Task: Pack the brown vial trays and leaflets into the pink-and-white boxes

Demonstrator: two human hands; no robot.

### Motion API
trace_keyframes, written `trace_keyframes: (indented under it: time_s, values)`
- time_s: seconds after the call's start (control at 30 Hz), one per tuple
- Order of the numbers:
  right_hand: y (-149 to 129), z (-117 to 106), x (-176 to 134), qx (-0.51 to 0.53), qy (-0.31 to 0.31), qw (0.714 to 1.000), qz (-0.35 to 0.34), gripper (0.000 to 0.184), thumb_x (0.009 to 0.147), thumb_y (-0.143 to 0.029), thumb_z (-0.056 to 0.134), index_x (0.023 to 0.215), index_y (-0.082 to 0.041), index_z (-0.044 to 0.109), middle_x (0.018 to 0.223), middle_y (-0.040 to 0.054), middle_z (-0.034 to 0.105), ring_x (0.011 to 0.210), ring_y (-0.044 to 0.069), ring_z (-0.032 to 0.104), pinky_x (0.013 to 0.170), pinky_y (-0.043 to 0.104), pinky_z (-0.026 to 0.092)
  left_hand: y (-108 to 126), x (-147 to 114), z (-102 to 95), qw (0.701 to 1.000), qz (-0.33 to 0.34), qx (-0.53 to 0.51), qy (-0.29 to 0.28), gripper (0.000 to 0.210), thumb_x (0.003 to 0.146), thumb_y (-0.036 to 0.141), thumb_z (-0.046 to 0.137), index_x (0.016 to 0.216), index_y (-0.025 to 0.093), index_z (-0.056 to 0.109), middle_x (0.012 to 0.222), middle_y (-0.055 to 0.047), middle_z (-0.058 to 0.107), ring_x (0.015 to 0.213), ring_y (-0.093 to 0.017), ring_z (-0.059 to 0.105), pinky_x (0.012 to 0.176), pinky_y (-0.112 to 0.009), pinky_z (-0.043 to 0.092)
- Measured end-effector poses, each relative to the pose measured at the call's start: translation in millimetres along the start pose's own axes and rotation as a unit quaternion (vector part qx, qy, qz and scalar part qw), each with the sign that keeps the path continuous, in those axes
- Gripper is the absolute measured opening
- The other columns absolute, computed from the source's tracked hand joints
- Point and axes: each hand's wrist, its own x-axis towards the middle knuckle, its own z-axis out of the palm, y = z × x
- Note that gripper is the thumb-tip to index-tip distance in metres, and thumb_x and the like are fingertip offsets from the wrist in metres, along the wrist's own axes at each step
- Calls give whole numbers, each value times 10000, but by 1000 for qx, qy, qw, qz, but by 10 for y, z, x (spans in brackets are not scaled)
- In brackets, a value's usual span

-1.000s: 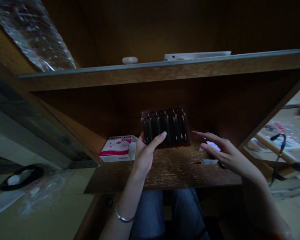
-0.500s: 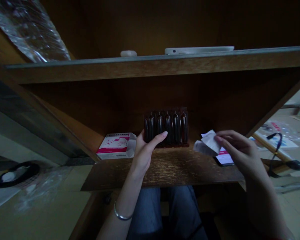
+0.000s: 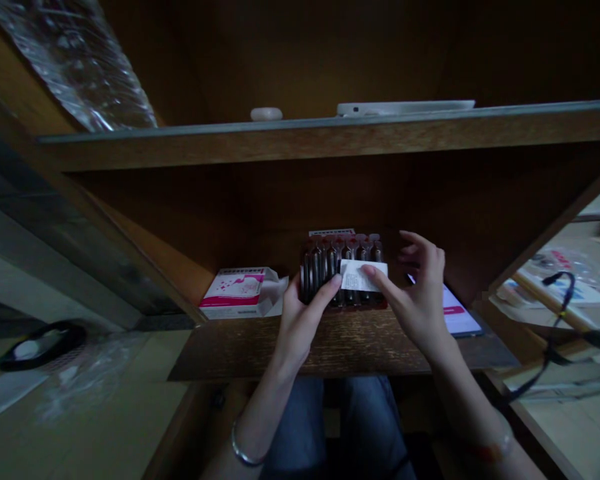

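My left hand (image 3: 300,313) is closed around the left end of a plastic tray of dark oral-liquid vials (image 3: 320,267), its thumb across the front. A small folded paper leaflet (image 3: 353,275) with fine print lies against the front of the vials. The left thumb tip meets the leaflet's left edge. My right hand (image 3: 420,300) presses its thumb on the leaflet's right part, while its other fingers are raised and bent behind. To the left, a pink and white carton (image 3: 237,290) lies with its end flap open. Behind the vials, part of another printed carton (image 3: 333,233) shows.
A phone with a lit screen (image 3: 455,312) lies right of the hands. Above runs a shelf board (image 3: 300,148), bearing a white flat device (image 3: 405,108) and a small white case (image 3: 266,114). Clear plastic wrap (image 3: 80,60) hangs at upper left. A black cable (image 3: 555,333) dangles at right.
My right hand has brought the leaflet leftward onto the front of the vials, uncovering the phone. The vial tray has tipped and shifted slightly, showing the carton behind. The view has shifted a little.
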Motion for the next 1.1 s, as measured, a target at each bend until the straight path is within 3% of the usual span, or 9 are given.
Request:
trace_keyframes:
  time_s: [0.1,0.2,0.4,0.5,0.6,0.7,0.8,0.97,1.1]
  values:
    - [-21,15,-7,76,-120,982,127,513,779,-617,685,1032,-171,671,838,46,652,727,194,596,626,304,475,0,21,-21,1000,21,16,6,407,744,395,804,1074,183,696,1083,-50,741,1045,-217,673,938,-323,517]
    - [-52,15,1,175,-232,930,223,500,807,-648,630,783,-157,727,714,37,698,644,165,598,578,265,442,13,22,-16,1000,16,22,-1,404,759,406,788,1078,186,676,1072,-44,729,1026,-206,668,925,-315,519]
    - [-33,112,-67,315,-209,873,307,371,690,-467,831,925,-185,777,942,51,786,833,184,695,774,275,512,70,-32,59,996,-16,87,11,490,756,532,731,1102,222,576,1076,-49,660,938,-234,652,591,-273,531]
    - [-47,139,-92,366,-201,835,358,390,645,-364,878,971,-187,762,1008,48,784,920,201,709,856,297,527,106,-23,55,982,-3,189,3,487,808,573,649,1117,208,558,1141,-80,639,1089,-264,609,832,-363,545]
    - [-64,127,-92,409,-231,785,404,432,636,-309,884,1030,-193,750,1041,47,783,932,212,720,866,315,546,186,35,-20,953,40,296,-58,533,861,586,563,1214,188,537,1276,-122,591,1273,-287,510,1128,-466,356]
    - [-72,108,-89,419,-222,776,415,396,615,-274,893,977,-180,762,995,45,792,885,202,725,811,285,557,338,153,-194,895,66,392,-201,672,880,620,502,1389,187,429,1411,-147,518,1355,-288,454,1168,-472,308]
    - [-71,96,-86,423,-200,776,422,372,600,-259,900,939,-178,770,971,41,797,878,203,725,790,281,565,472,374,-513,766,63,547,-332,1095,687,703,680,1526,154,239,1570,-208,335,1462,-365,301,1179,-504,262]
    - [-24,81,-78,443,-162,774,422,374,602,-265,900,944,-197,766,976,28,795,882,214,727,819,322,575,391,884,-1245,581,-38,770,-261,1413,489,649,782,1570,99,59,1644,-266,45,1511,-463,15,1177,-604,54]
    - [-7,90,-81,431,-159,781,423,362,594,-264,903,920,-182,766,954,35,795,868,204,722,819,308,563,251,1095,-1544,552,-70,792,-249,1311,521,464,778,1567,114,70,1631,-261,154,1511,-425,110,1184,-560,67]
